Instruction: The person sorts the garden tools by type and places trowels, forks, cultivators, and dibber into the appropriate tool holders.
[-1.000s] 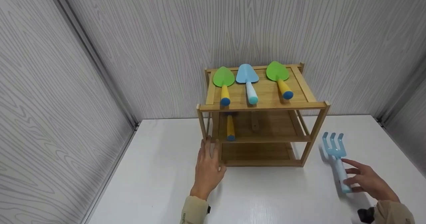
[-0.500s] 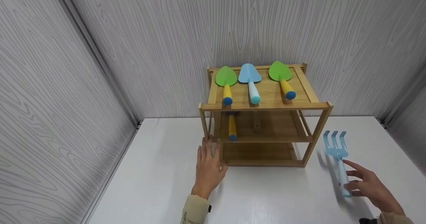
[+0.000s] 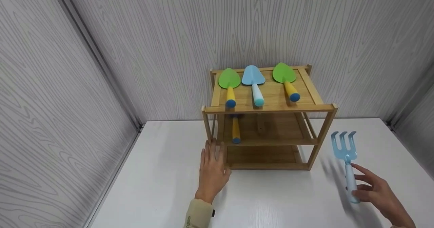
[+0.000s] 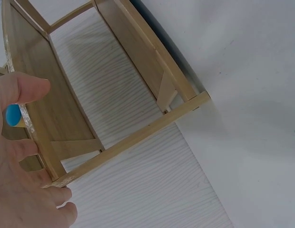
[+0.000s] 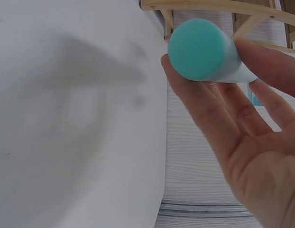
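My right hand (image 3: 378, 190) pinches the white handle of a light-blue three-pronged hand rake (image 3: 345, 153) between thumb and fingers. The rake stands over the white table, prongs pointing away, right of a wooden shelf (image 3: 268, 108). In the right wrist view its turquoise handle end (image 5: 196, 50) faces the camera. My left hand (image 3: 213, 175) lies at the shelf's front left corner, fingers extended and fingertips touching the middle tier's edge and post. In the left wrist view the thumb (image 4: 33, 89) stands apart from the fingers, near a blue handle end (image 4: 13, 115).
On the top tier lie a green trowel (image 3: 229, 78), a light-blue trowel (image 3: 253, 75) and another green trowel (image 3: 284, 73). A yellow handle (image 3: 236, 129) sticks out on the middle tier. Grey wood-patterned panels (image 3: 169, 52) stand behind and beside the white table (image 3: 162, 187).
The right hand has raised the hand rake off the table and moved slightly right, and the rake now points straighter ahead. The left hand stays at the shelf's corner.
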`<state>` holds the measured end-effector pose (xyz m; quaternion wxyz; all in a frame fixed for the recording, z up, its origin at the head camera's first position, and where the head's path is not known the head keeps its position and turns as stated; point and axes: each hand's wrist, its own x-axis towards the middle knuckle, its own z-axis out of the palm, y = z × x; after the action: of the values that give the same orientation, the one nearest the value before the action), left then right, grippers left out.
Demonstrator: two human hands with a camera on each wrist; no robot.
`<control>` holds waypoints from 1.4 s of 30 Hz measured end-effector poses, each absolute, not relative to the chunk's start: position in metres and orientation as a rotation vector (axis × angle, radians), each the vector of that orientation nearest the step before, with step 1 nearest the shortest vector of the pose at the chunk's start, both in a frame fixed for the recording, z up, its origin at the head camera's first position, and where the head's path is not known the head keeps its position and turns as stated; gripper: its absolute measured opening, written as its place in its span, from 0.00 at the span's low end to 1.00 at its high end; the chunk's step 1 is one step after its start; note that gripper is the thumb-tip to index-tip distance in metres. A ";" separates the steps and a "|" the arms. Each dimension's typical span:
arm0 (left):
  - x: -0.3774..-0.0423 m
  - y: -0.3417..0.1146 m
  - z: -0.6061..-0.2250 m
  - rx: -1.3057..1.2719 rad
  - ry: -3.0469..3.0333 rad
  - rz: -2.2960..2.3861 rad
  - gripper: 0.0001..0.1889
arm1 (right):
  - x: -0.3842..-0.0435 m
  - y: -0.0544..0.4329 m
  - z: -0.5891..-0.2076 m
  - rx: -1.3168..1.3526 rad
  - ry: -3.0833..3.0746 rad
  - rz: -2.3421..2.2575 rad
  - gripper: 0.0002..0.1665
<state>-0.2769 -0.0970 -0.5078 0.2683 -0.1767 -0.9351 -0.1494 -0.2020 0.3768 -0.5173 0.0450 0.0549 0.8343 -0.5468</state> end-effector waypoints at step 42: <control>-0.277 -0.097 -0.506 -0.485 -2.522 -0.423 0.41 | -0.208 0.331 -0.517 -0.037 2.775 -1.775 0.45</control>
<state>-0.2769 -0.0967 -0.5059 0.2660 -0.1798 -0.9341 -0.1565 -0.2082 0.3308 -0.5170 -0.0760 -0.0111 0.8399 -0.5373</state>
